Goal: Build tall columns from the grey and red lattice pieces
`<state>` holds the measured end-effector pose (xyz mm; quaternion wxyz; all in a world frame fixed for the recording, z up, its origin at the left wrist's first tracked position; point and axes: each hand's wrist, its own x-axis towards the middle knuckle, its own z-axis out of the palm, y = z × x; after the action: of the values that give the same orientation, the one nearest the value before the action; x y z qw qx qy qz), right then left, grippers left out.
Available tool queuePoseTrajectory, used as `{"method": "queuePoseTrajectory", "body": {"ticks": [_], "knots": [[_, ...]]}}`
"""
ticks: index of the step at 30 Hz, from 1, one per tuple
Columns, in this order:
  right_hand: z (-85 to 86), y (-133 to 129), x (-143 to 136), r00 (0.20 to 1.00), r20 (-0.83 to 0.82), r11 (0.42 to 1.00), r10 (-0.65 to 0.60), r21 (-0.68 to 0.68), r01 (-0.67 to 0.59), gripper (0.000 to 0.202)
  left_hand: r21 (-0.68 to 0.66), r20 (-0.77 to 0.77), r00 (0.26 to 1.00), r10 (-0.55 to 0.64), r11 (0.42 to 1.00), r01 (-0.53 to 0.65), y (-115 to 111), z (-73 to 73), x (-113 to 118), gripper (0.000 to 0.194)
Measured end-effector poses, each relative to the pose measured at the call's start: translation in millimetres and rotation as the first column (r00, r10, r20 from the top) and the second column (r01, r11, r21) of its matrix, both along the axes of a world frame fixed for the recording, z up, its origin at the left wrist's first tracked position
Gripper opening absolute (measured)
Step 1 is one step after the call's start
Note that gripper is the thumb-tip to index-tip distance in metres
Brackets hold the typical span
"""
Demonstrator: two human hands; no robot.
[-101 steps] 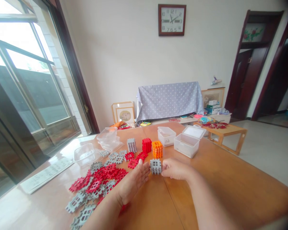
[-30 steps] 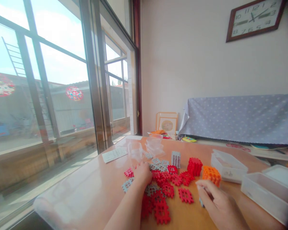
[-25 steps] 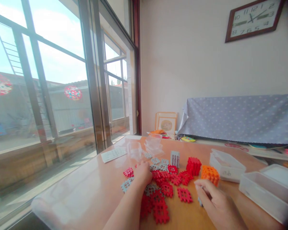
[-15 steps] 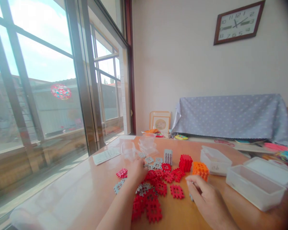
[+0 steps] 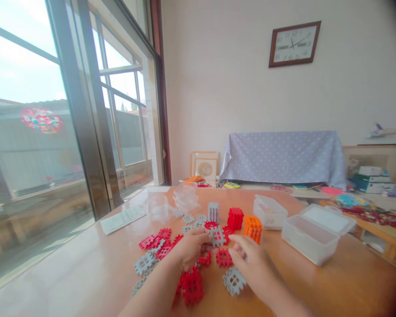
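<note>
My left hand point(image 5: 195, 247) pinches a grey waffle block point(image 5: 218, 236), a flat toothed square with window-like holes, held up above the pile. Facing it from the right is my right hand point(image 5: 249, 257), its thumb and fingers apart and curved, with nothing visible in them. Just below the right hand another grey waffle block point(image 5: 234, 280) rests on the table. Between the hands lies a red waffle block point(image 5: 223, 258). Loose red waffle blocks point(image 5: 192, 286) and grey ones point(image 5: 144, 263) spread around and under my left forearm, which hides part of the pile.
Behind the pile stand a grey stack point(image 5: 213, 212), a red stack point(image 5: 235, 218) and an orange stack point(image 5: 252, 229) of blocks. Two clear plastic boxes, one lidded and open point(image 5: 310, 240), sit at right. Clear containers point(image 5: 186, 200) and a paper sheet point(image 5: 123, 219) lie at back left.
The view has turned right. My left hand has lifted a grey waffle block from the pile. My right hand has come closer to the left and let go of its grey block.
</note>
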<state>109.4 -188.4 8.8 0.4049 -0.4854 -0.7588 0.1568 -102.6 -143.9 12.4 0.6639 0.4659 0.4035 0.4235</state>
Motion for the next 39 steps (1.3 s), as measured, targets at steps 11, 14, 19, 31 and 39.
{"method": "queuePoseTrajectory", "body": {"ticks": [11, 14, 19, 31, 39], "knots": [[1.3, 0.2, 3.4, 1.000, -0.017, 0.998, -0.014, 0.066, 0.016, 0.039, 0.056, 0.042, 0.999, -0.020, 0.998, 0.018, -7.2, 6.2, 3.4, 0.017], [9.7, -3.6, 4.6, 0.996, -0.080, 0.997, 0.030, 0.074, -0.024, 0.041, 0.123, 0.004, 0.989, -0.148, 0.981, 0.146, -13.1, 11.1, 5.2, 0.024], [21.6, -12.0, 7.1, 0.978, -0.135, 0.987, 0.161, -0.004, -0.163, 0.042, 0.163, 0.002, 0.982, -0.188, 0.969, 0.186, -21.8, 16.0, 11.2, 0.032], [33.9, -16.4, 25.1, 0.916, -0.203, 0.908, 0.345, -0.172, -0.381, 0.053, 0.176, 0.083, 0.973, -0.216, 0.964, 0.199, -23.3, 13.5, 20.2, 0.030], [24.0, -1.3, 58.8, 0.937, -0.323, 0.952, 0.131, -0.223, -0.210, 0.056, 0.254, -0.070, 0.974, -0.217, 0.940, 0.228, -29.6, 3.8, 34.0, 0.035]]}}
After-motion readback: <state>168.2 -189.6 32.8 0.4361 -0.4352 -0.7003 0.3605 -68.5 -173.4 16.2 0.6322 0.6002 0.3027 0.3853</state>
